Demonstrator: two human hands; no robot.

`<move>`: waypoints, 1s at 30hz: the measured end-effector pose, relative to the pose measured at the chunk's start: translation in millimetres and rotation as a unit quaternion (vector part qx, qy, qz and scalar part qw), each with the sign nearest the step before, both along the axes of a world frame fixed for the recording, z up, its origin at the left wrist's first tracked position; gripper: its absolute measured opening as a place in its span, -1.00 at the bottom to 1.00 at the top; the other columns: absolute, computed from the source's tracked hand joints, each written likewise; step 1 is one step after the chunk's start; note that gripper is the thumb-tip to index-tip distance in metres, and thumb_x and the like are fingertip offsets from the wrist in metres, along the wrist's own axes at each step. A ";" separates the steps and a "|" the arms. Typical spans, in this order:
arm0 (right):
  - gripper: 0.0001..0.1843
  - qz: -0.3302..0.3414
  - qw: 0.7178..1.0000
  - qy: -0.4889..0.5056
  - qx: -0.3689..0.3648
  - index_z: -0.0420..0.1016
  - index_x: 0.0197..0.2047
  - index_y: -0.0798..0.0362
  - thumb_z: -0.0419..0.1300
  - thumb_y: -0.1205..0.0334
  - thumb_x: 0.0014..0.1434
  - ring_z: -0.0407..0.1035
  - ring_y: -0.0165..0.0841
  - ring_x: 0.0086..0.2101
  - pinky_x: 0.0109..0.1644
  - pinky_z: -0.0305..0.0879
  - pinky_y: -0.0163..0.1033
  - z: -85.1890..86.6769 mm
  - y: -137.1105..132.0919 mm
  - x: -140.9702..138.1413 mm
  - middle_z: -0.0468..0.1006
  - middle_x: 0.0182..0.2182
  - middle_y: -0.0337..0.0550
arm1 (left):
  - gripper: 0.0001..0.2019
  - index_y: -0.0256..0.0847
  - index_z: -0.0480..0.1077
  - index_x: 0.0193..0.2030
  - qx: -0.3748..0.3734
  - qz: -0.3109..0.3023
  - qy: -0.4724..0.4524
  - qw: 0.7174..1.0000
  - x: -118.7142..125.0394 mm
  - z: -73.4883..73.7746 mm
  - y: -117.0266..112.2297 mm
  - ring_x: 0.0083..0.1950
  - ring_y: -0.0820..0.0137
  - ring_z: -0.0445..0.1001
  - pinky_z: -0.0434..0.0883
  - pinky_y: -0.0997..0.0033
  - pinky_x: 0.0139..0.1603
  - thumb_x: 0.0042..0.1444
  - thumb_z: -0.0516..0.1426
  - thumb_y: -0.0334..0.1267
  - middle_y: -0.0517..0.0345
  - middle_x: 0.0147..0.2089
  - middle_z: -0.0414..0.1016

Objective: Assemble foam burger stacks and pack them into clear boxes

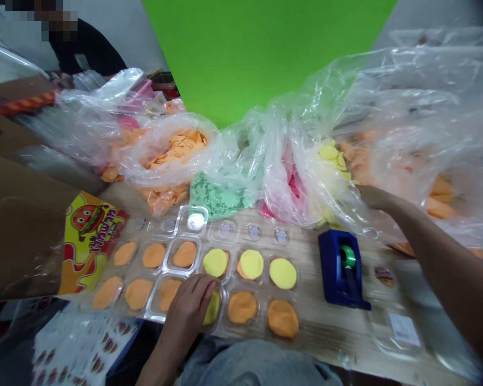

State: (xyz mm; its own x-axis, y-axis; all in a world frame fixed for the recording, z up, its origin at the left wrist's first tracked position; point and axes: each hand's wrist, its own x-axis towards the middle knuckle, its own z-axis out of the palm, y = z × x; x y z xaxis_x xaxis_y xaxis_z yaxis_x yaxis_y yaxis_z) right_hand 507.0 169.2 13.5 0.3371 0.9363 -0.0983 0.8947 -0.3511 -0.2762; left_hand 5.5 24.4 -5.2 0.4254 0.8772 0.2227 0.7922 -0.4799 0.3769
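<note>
My left hand is over the front row of clear plastic containers, its fingers held together and curled down. It partly covers a yellow disc in one compartment; the fingertips are hidden, so I cannot make out what they grip. At the clear bag of yellow discs, my right hand reaches in from the right, its fingers hidden by the plastic. Behind my left hand, yellow discs lie in the right part of the back row. Orange discs fill other compartments.
A blue tape dispenser stands right of the containers. Along the back are bags of orange pieces, green pieces and pink pieces. A printed burger card and a cardboard box are at left. Another person is far left.
</note>
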 end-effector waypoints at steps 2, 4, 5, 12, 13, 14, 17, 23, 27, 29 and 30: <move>-0.74 0.002 0.998 0.017 -0.057 0.40 -0.03 0.10 0.11 0.20 0.24 0.42 -0.29 -0.17 -0.13 0.40 -0.11 0.8 0.4 -2.5 0.46 -0.06 -0.10 | -0.83 -0.19 0.37 -0.18 0.011 -0.002 -0.004 1.000 2.0 2.1 3.1 -0.19 0.34 0.49 0.45 0.34 -0.15 0.23 -0.03 -0.30 0.08 -0.26 0.52; -0.73 -0.016 0.995 0.021 -0.092 0.40 -0.03 0.10 0.12 0.19 0.23 0.41 -0.27 -0.15 -0.12 0.40 -0.11 4.4 -0.5 -3.0 0.45 -0.06 -0.11 | -0.82 -0.19 0.38 -0.17 0.021 0.001 -0.007 1.000 2.0 4.7 4.4 -0.18 0.33 0.50 0.45 0.33 -0.14 0.23 -0.03 -0.29 0.07 -0.24 0.52; -0.73 -0.029 0.995 0.020 -0.098 0.41 -0.03 0.10 0.13 0.19 0.22 0.41 -0.26 -0.15 -0.13 0.40 -0.11 7.2 -1.5 -2.6 0.45 -0.05 -0.11 | -0.82 -0.19 0.38 -0.16 0.025 0.004 -0.008 1.000 0.7 5.7 4.1 -0.18 0.33 0.50 0.45 0.34 -0.15 0.23 -0.03 -0.28 0.08 -0.24 0.53; -0.73 -0.119 0.992 0.025 0.022 0.40 -0.03 0.11 0.16 0.21 0.20 0.39 -0.25 -0.11 -0.08 0.37 -0.05 50.5 -15.6 -8.5 0.44 -0.04 -0.09 | -0.81 -0.16 0.39 -0.17 0.015 0.050 -0.033 0.998 -19.2 -3.6 -3.8 -0.18 0.31 0.51 0.47 0.31 -0.14 0.22 -0.02 -0.23 0.07 -0.22 0.55; -0.73 -0.129 0.989 0.037 0.060 0.39 -0.03 0.11 0.15 0.20 0.21 0.39 -0.26 -0.12 -0.08 0.37 -0.05 61.2 -20.7 -12.9 0.44 -0.06 -0.09 | -0.81 -0.15 0.39 -0.18 0.002 0.058 -0.050 0.997 -18.0 -3.7 -2.4 -0.18 0.31 0.52 0.47 0.31 -0.13 0.22 -0.01 -0.22 0.07 -0.22 0.55; -0.71 -0.134 0.984 0.054 0.100 0.39 -0.03 0.12 0.14 0.18 0.21 0.40 -0.27 -0.14 -0.10 0.37 -0.06 72.1 -27.2 -18.8 0.45 -0.07 -0.08 | -0.81 -0.15 0.40 -0.18 -0.017 0.059 -0.071 0.996 -14.0 -1.8 0.1 -0.17 0.31 0.52 0.47 0.31 -0.13 0.20 0.00 -0.20 0.08 -0.22 0.55; -0.60 -0.104 0.962 0.152 0.204 0.37 0.01 0.13 0.07 0.03 0.22 0.42 -0.34 -0.26 -0.23 0.35 -0.21 99.0 -54.3 -47.9 0.48 -0.15 -0.07 | -0.82 -0.13 0.41 -0.19 -0.106 0.047 -0.168 0.979 16.8 17.7 11.4 -0.13 0.31 0.52 0.48 0.35 -0.13 0.18 0.04 -0.16 0.08 -0.19 0.54; -0.66 0.046 0.901 0.390 0.187 0.50 -0.21 0.01 0.25 -0.03 0.02 0.42 -0.39 -0.50 -0.50 0.35 -0.32 100.1 -115.7 -144.3 0.54 -0.37 -0.16 | -0.67 -0.14 0.33 0.05 -0.357 -0.013 -0.417 0.836 107.4 83.4 30.8 -0.04 0.35 0.49 0.44 0.37 -0.03 0.19 0.03 -0.10 0.07 -0.05 0.52; -0.81 0.146 0.848 0.478 0.178 0.54 -0.23 -0.16 0.30 0.24 0.03 0.45 -0.40 -0.31 -0.31 0.39 -0.38 91.9 -143.4 -191.2 0.55 -0.27 -0.26 | -0.63 -0.14 0.34 0.07 -0.427 -0.086 -0.498 0.750 127.6 104.8 32.4 -0.04 0.34 0.48 0.42 0.40 -0.04 0.14 0.11 -0.11 0.10 0.00 0.50; -0.74 0.157 0.841 0.485 0.179 0.54 -0.20 -0.24 0.29 0.30 0.04 0.44 -0.42 -0.26 -0.23 0.38 -0.40 89.8 -151.0 -201.2 0.55 -0.25 -0.31 | -0.67 -0.16 0.37 0.02 -0.440 -0.071 -0.508 0.737 127.4 107.9 29.6 -0.08 0.37 0.49 0.43 0.45 -0.10 0.10 0.16 -0.18 0.14 -0.07 0.53; -0.73 0.154 0.840 0.490 0.176 0.54 -0.19 -0.25 0.30 0.30 0.03 0.43 -0.42 -0.24 -0.21 0.37 -0.39 88.6 -153.4 -203.4 0.56 -0.24 -0.32 | -0.70 -0.16 0.38 0.00 -0.444 -0.059 -0.509 0.735 126.1 107.7 28.2 -0.12 0.39 0.49 0.43 0.48 -0.13 0.10 0.16 -0.21 0.16 -0.10 0.54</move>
State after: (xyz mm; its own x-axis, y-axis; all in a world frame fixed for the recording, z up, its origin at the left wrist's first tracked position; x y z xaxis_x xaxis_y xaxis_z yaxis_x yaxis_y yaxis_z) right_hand 303.6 15.8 102.0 -0.0077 0.9936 0.1128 0.2101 0.1119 -0.9712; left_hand 131.7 52.5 102.5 0.5198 0.8393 -0.1593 -0.1457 0.2708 0.9515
